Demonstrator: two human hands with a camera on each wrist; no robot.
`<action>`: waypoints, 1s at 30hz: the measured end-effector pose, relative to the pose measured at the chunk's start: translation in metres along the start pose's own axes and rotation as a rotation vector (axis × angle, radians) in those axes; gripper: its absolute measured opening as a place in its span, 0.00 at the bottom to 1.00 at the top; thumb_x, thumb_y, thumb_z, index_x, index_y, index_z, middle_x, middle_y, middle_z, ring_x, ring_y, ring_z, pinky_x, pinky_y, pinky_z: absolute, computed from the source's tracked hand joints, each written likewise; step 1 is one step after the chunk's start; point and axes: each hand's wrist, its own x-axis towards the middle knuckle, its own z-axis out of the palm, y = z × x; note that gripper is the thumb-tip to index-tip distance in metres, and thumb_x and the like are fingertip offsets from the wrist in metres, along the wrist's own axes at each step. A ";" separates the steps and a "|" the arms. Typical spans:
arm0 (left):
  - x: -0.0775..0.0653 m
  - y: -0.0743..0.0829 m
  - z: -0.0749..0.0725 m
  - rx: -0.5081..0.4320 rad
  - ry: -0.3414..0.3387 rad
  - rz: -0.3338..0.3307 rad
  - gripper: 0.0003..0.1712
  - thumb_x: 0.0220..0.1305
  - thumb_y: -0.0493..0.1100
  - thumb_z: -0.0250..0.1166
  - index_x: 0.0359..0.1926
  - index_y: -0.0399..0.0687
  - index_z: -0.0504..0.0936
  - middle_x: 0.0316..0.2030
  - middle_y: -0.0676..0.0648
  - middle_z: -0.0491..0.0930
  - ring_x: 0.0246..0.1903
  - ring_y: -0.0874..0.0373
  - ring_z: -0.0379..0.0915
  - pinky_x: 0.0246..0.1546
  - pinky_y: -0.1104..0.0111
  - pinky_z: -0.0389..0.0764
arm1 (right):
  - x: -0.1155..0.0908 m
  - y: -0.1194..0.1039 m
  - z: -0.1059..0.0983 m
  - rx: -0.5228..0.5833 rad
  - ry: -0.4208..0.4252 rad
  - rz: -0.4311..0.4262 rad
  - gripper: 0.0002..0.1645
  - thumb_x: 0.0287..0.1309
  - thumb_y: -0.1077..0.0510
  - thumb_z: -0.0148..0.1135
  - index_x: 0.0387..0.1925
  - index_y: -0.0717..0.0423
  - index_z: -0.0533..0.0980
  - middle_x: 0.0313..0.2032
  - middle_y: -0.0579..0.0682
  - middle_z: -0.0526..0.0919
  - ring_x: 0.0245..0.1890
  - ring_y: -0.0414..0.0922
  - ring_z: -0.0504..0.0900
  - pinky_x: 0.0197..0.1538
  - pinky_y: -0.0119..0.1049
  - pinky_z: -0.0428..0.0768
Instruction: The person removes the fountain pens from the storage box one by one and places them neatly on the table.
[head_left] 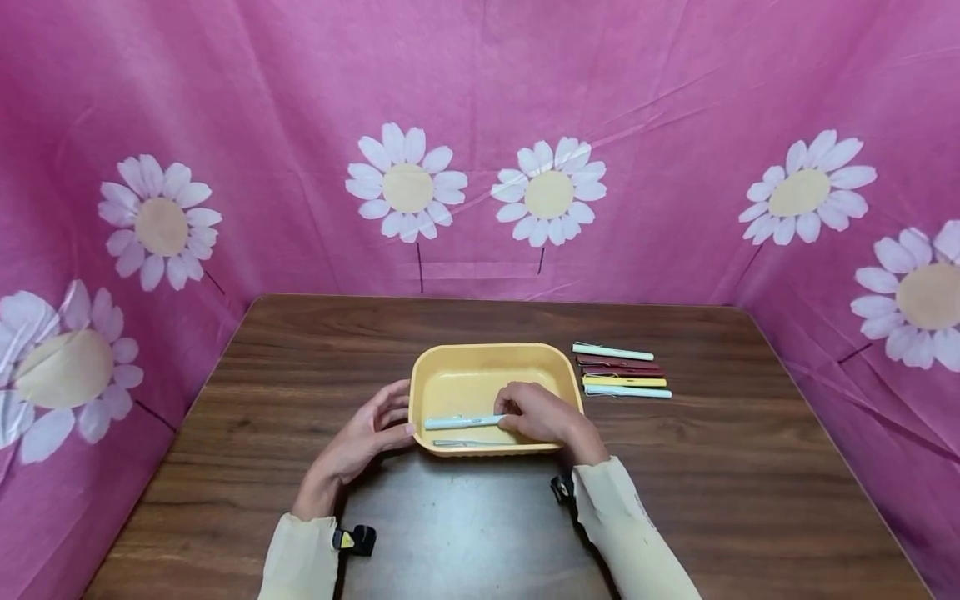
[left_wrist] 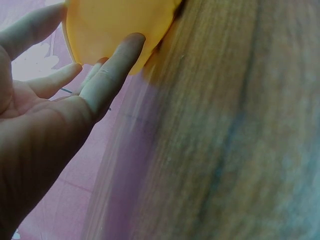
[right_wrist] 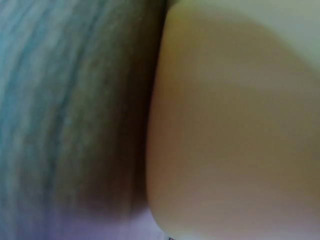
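A yellow plastic basket point(head_left: 487, 354) stands on the table. Inside it, my right hand point(head_left: 536, 411) pinches one end of a light blue pen point(head_left: 461, 422). Nearer the basket's front wall lies another slim pale pen point(head_left: 468, 443), partly hidden by the rim. My left hand point(head_left: 372, 429) is at the basket's left end, fingers spread and fairly straight. The left wrist view has the fingertips against the basket's outer wall point(left_wrist: 107, 30). Only the basket's side point(right_wrist: 225, 130) fills the right wrist view, blurred, with the hand out of sight there.
Right of the basket, several pens lie side by side: a pale mint pen point(head_left: 612, 352), dark red ones point(head_left: 622, 367), a yellow pen point(head_left: 625, 382) and a light blue pen point(head_left: 628, 392). Pink cloth point(head_left: 480, 83) with daisies hangs around the brown wooden table point(head_left: 757, 467).
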 end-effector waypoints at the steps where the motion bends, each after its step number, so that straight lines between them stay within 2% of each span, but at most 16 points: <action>1: 0.000 0.000 0.000 -0.001 0.004 0.000 0.43 0.67 0.28 0.64 0.76 0.32 0.51 0.67 0.24 0.59 0.64 0.36 0.65 0.53 0.62 0.83 | 0.001 0.000 0.000 -0.005 0.008 -0.004 0.04 0.64 0.62 0.68 0.34 0.52 0.80 0.29 0.40 0.77 0.31 0.38 0.73 0.38 0.34 0.76; 6: 0.000 -0.001 0.000 0.000 0.003 -0.010 0.43 0.67 0.28 0.63 0.76 0.33 0.50 0.67 0.25 0.59 0.64 0.36 0.64 0.54 0.62 0.82 | 0.001 0.000 0.000 0.013 0.020 -0.024 0.06 0.63 0.63 0.68 0.34 0.50 0.79 0.28 0.39 0.76 0.31 0.37 0.73 0.38 0.32 0.74; 12: -0.004 -0.002 -0.001 0.001 0.019 -0.023 0.43 0.67 0.27 0.63 0.77 0.34 0.50 0.67 0.25 0.59 0.65 0.35 0.64 0.53 0.62 0.83 | 0.001 -0.004 0.002 0.094 0.057 -0.042 0.02 0.65 0.60 0.67 0.36 0.52 0.80 0.28 0.39 0.77 0.31 0.36 0.74 0.37 0.32 0.76; 19: -0.006 -0.004 -0.002 0.011 0.005 -0.017 0.43 0.68 0.28 0.63 0.76 0.33 0.50 0.67 0.24 0.59 0.65 0.34 0.63 0.53 0.62 0.83 | 0.000 -0.007 0.002 0.189 0.216 0.005 0.03 0.61 0.60 0.71 0.35 0.51 0.83 0.27 0.40 0.80 0.29 0.38 0.76 0.34 0.32 0.78; 25: -0.004 -0.004 -0.002 0.004 0.007 -0.014 0.43 0.68 0.28 0.63 0.77 0.34 0.50 0.68 0.25 0.59 0.64 0.34 0.64 0.53 0.60 0.83 | -0.002 -0.008 -0.001 0.207 0.351 0.004 0.03 0.60 0.62 0.71 0.36 0.54 0.85 0.28 0.42 0.81 0.29 0.40 0.75 0.33 0.32 0.78; 30: 0.001 -0.002 0.000 0.000 0.001 -0.015 0.43 0.68 0.28 0.63 0.77 0.35 0.51 0.68 0.25 0.59 0.65 0.33 0.63 0.53 0.60 0.83 | -0.009 -0.007 -0.010 0.206 0.413 0.011 0.02 0.59 0.63 0.72 0.35 0.56 0.85 0.29 0.42 0.82 0.29 0.40 0.77 0.34 0.32 0.79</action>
